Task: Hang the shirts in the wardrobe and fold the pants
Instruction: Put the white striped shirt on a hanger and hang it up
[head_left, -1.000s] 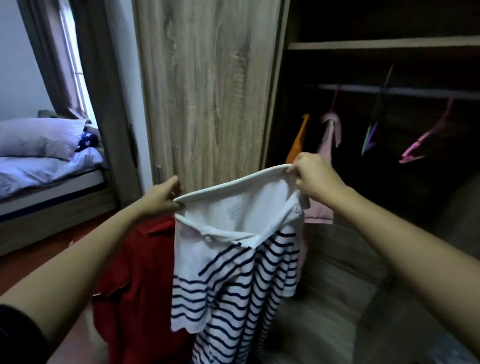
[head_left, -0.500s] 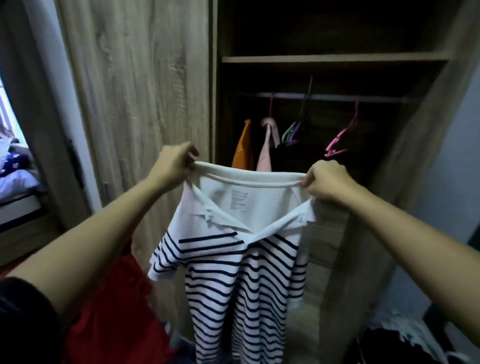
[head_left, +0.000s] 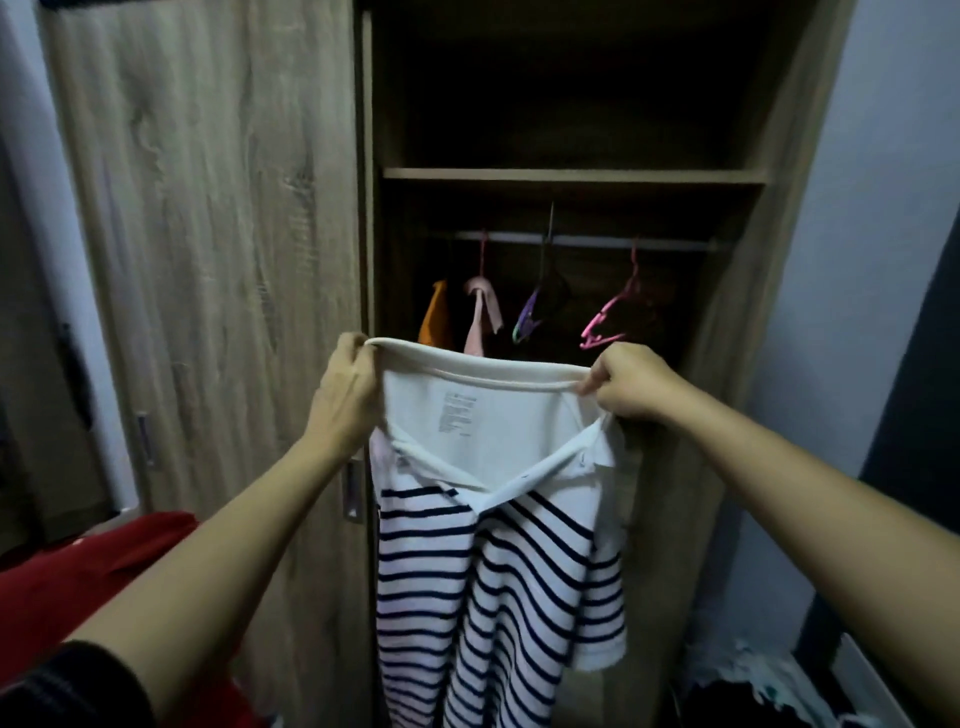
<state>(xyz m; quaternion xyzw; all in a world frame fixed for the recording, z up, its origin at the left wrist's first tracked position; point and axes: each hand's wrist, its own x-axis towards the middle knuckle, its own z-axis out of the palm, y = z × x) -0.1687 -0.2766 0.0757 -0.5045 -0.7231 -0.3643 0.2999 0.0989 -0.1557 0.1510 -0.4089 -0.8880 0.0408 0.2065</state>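
A white polo shirt with navy stripes (head_left: 493, 561) hangs in front of the open wardrobe (head_left: 566, 176). My left hand (head_left: 345, 387) grips the left end of its white hem or collar edge, and my right hand (head_left: 631, 382) pinches the right end, stretching the edge level. Behind it a metal rail (head_left: 576, 240) carries an orange garment (head_left: 435, 314), a pink garment (head_left: 480, 312), a purple hanger (head_left: 529, 322) and a bare pink hanger (head_left: 605, 322). A red garment (head_left: 78, 577) hangs over my left forearm.
The wardrobe's wooden door (head_left: 208, 249) stands shut on the left, with a small metal handle (head_left: 354, 491). A shelf crosses above the rail. Dark and pale clothes (head_left: 753, 696) lie on the floor at lower right beside a grey wall (head_left: 872, 260).
The view has swung right, off the bed and onto the wardrobe opening. Both hands have lifted the striped shirt and squared it up before the rail.
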